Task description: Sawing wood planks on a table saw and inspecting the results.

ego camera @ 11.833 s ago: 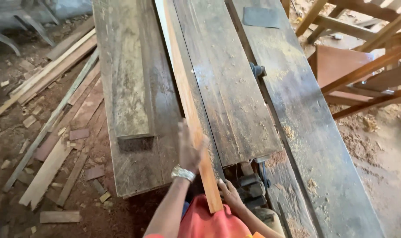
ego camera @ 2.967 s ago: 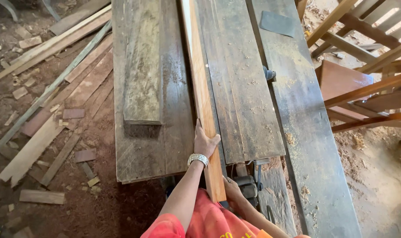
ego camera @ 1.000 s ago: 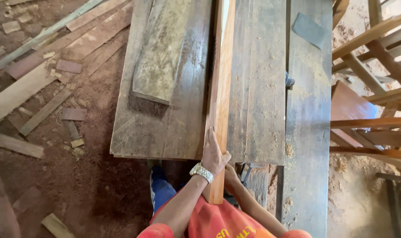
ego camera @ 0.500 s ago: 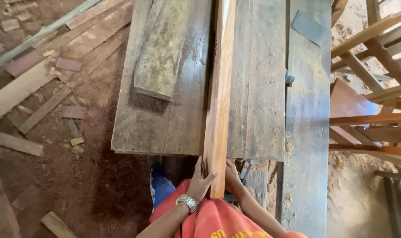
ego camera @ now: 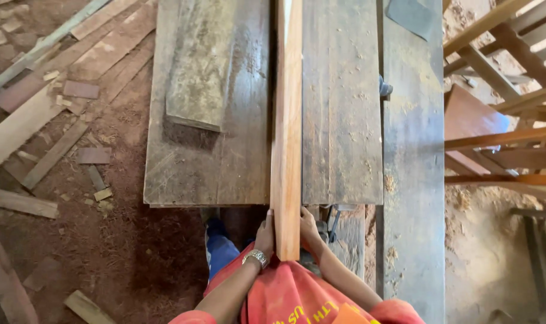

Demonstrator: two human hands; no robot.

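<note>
- While the long reddish plank [ego camera: 287,132] lies along the middle of the frame on the worn wooden bench [ego camera: 225,162], both hands clasp its near end at the lower centre.
- The left hand [ego camera: 265,233], with a metal wristband [ego camera: 256,258], presses the plank's left edge.
- The right hand [ego camera: 308,227] holds the right edge.
- A short grey board [ego camera: 201,66] rests at the upper left of the bench.
- Wood offcuts [ego camera: 39,138] lie on the dirt floor at the left.
</note>
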